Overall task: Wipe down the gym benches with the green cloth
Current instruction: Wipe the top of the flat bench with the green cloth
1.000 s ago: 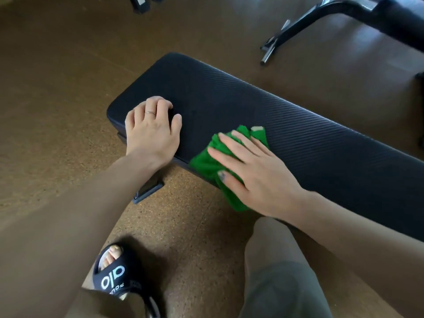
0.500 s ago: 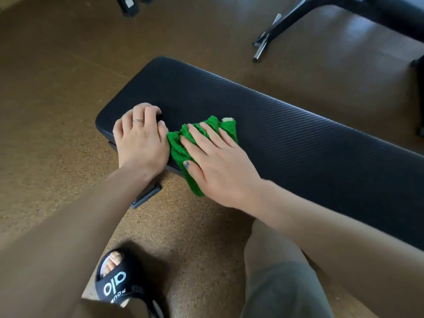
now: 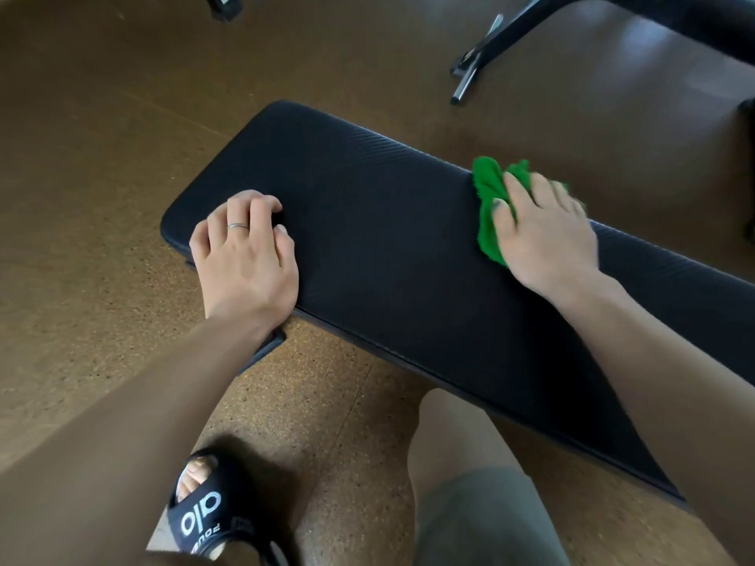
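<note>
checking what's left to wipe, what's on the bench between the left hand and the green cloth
Nothing: in the head view, only bare black bench pad lies between the left hand and the green cloth under the right hand.

White letters "alo" read across the strap of the black slide sandal (image 3: 204, 516), seen upside down from this angle; beneath them, smaller print starting "POU", the rest hidden; nothing else legible anywhere.

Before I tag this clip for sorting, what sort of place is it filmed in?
Most likely a gym. A long black padded bench stands on speckled rubber-like flooring, and the black metal frame of another piece of equipment stands behind it.
</note>
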`<state>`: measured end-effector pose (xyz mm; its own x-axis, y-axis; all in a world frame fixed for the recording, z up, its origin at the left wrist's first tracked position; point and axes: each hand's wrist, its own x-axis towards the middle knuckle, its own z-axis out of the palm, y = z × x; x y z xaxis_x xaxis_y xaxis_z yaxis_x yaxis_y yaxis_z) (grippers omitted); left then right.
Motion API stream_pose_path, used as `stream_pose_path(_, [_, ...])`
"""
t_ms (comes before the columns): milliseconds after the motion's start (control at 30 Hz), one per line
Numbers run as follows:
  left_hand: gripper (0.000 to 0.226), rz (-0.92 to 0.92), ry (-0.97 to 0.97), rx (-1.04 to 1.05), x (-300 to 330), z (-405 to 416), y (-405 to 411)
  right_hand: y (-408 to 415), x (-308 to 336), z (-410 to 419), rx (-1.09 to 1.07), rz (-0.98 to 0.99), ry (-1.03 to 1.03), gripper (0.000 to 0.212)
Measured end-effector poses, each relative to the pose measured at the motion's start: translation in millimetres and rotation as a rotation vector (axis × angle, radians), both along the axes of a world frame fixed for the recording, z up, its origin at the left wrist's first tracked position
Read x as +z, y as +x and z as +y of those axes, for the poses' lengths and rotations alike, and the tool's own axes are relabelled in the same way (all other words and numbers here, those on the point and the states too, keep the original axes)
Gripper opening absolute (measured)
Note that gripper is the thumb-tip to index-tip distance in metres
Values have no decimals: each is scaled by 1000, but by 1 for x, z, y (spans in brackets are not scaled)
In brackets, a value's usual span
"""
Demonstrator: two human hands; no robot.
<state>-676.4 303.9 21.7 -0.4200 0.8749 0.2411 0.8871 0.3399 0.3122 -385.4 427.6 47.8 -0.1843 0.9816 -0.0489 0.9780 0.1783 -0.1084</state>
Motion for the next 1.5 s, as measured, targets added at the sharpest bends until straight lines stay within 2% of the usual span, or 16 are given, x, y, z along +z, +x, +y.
stream_pose_path(133, [31, 15, 18, 15, -2, 1, 1, -33, 4, 0, -111, -35, -38, 61])
stream_pose_path(333, [32, -4, 17, 3, -2, 2, 0, -142, -2, 23, 99, 1, 28, 61])
stream_pose_path(500, [32, -7, 4, -14, -2, 1, -2, -88, -3, -8, 267, 28, 96, 61])
stream_pose_path(633, [34, -17, -25, -57, 2, -1, -6, -38, -7, -32, 248, -24, 100, 61])
stream_pose_path(733, [34, -131, -21, -105, 9, 0, -14, -55, -6, -18, 179, -38, 72, 60])
stream_pose_path(833, [38, -241, 28, 107, 17, 8, -50, -84, -6, 5, 170, -27, 52, 56])
stream_pose_path(900, [45, -466, 6, 311, 16, 13, -80, -102, -6, 20, 165, -16, 52, 56])
stream_pose_path(967, [46, -747, 4, 367, 11, 13, -90, -122, -7, 35, 164, -15, 56, 56])
stream_pose_path(1000, [43, -817, 31, 367, 8, 14, -89, -134, -8, 41, 161, -15, 54, 56])
stream_pose_path(1100, [34, -847, 101, 390, 6, 19, -85, -166, -3, 56, 130, -13, 26, 54])
stream_pose_path(1333, [42, -796, 159, 445, 0, 26, -86, -225, -2, 63, 173, -25, 55, 55])
stream_pose_path(1400, [41, -792, 155, 452, 3, 26, -85, -231, -2, 49, 245, -20, 53, 57])
stream_pose_path(1500, [41, -799, 144, 458, 6, 25, -84, -223, -1, -3, 476, 17, 61, 57])
